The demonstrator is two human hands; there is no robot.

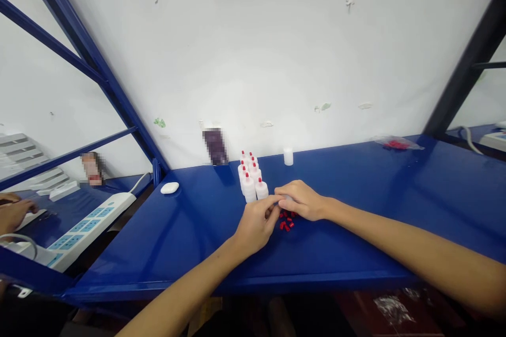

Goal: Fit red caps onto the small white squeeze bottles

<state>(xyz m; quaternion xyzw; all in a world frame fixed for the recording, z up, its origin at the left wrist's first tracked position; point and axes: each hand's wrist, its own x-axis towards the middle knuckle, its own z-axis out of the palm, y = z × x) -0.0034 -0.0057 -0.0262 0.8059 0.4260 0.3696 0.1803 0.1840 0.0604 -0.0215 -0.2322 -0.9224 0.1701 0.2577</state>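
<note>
Small red caps [286,220] loosely heaped on blue table, white red-capped bottles [251,178] clustered upright behind

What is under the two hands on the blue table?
Loose red caps lie beneath the left hand and right hand. Whatever the fingers pinch is covered.

- The hands [276,210] meet and cover whatever is between their fingers.
- Two items by the wall, [215,146] and [91,168], are blurred.
- A co-worker's hand [13,213] is cut by the left edge.
</note>
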